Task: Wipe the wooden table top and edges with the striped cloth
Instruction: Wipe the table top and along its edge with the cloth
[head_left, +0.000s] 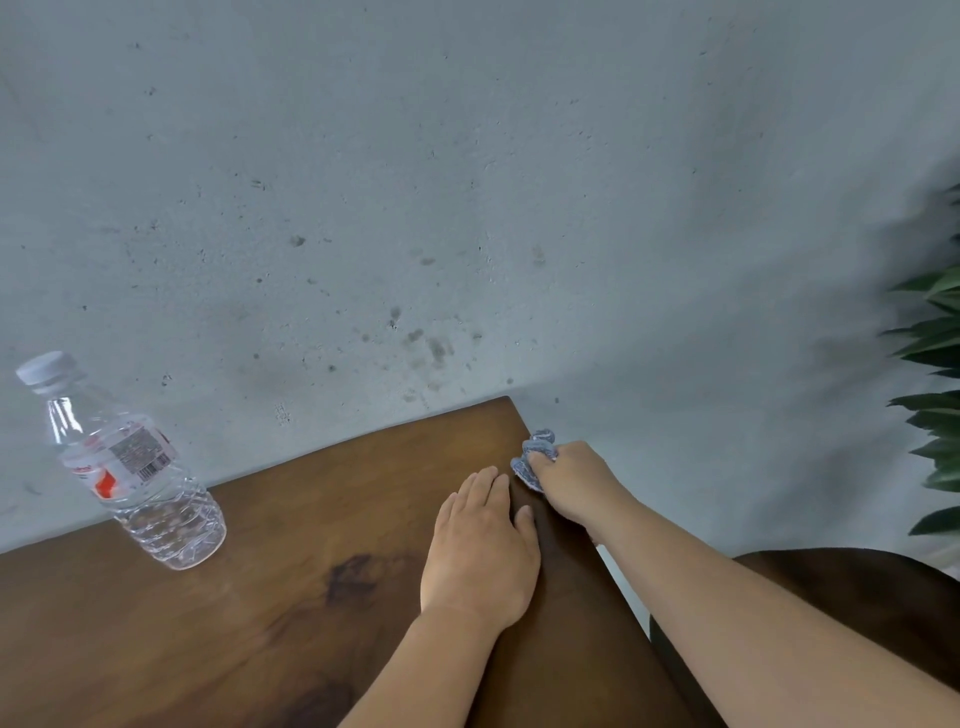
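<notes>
The brown wooden table (291, 519) fills the lower left of the view, its far right corner near the grey wall. My right hand (574, 480) grips the bunched blue-grey striped cloth (535, 454) against the table's right edge, just below that corner. Only part of the cloth shows past my fingers. My left hand (480, 545) lies flat on the table top with straight fingers, right beside the right hand and close to the same edge.
A clear plastic water bottle (124, 462) with a white cap stands on the table at the left, near the back edge. A grey concrete wall (467, 182) rises behind. Green plant leaves (935, 415) reach in at the right. A dark rounded seat (857, 597) sits beside the table's right edge.
</notes>
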